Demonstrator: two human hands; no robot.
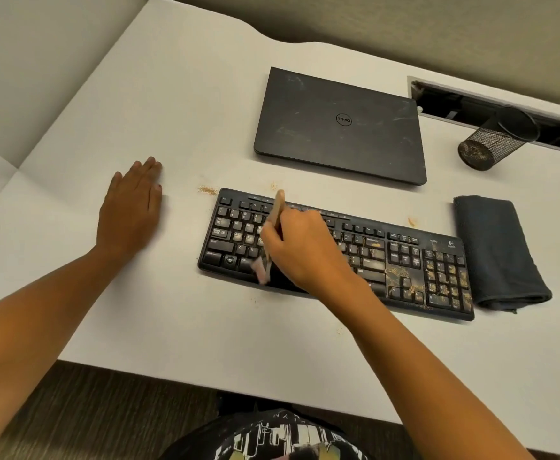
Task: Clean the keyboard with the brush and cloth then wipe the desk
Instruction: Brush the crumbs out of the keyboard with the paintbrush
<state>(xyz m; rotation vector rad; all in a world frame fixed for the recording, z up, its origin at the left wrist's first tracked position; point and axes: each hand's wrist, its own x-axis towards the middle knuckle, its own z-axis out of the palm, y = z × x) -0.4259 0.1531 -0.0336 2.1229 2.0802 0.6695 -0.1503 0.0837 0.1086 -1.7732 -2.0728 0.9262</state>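
My right hand (301,250) has its fingers (267,232) wrapped around the pale wooden-handled brush (277,214), gripped low on the handle, with the handle tip pointing away from me and the light bristles blurred over the bottom-left keys of the black full-size keyboard (404,260). My left hand (130,210) lies flat on the white worktop (172,310), well left of the keyboard, fingers spread and holding nothing.

The keyboard lies in the middle of the worktop, slanted slightly, with tan crumbs thick over its number pad and arrow keys, and small piles of them on the worktop beyond its far edge. The folded dark grey cloth (497,254) lies just beside the keyboard's right end, untouched.

I judge the brush to be light and stiff in the handle, soft at the bristles, so a loose pencil-like hold near the ferrule should steer it well. The keyboard looks light plastic and could slide under sweeping; my free hand could steady its left edge. The cloth should be soft and limp, best pinched at a folded corner.
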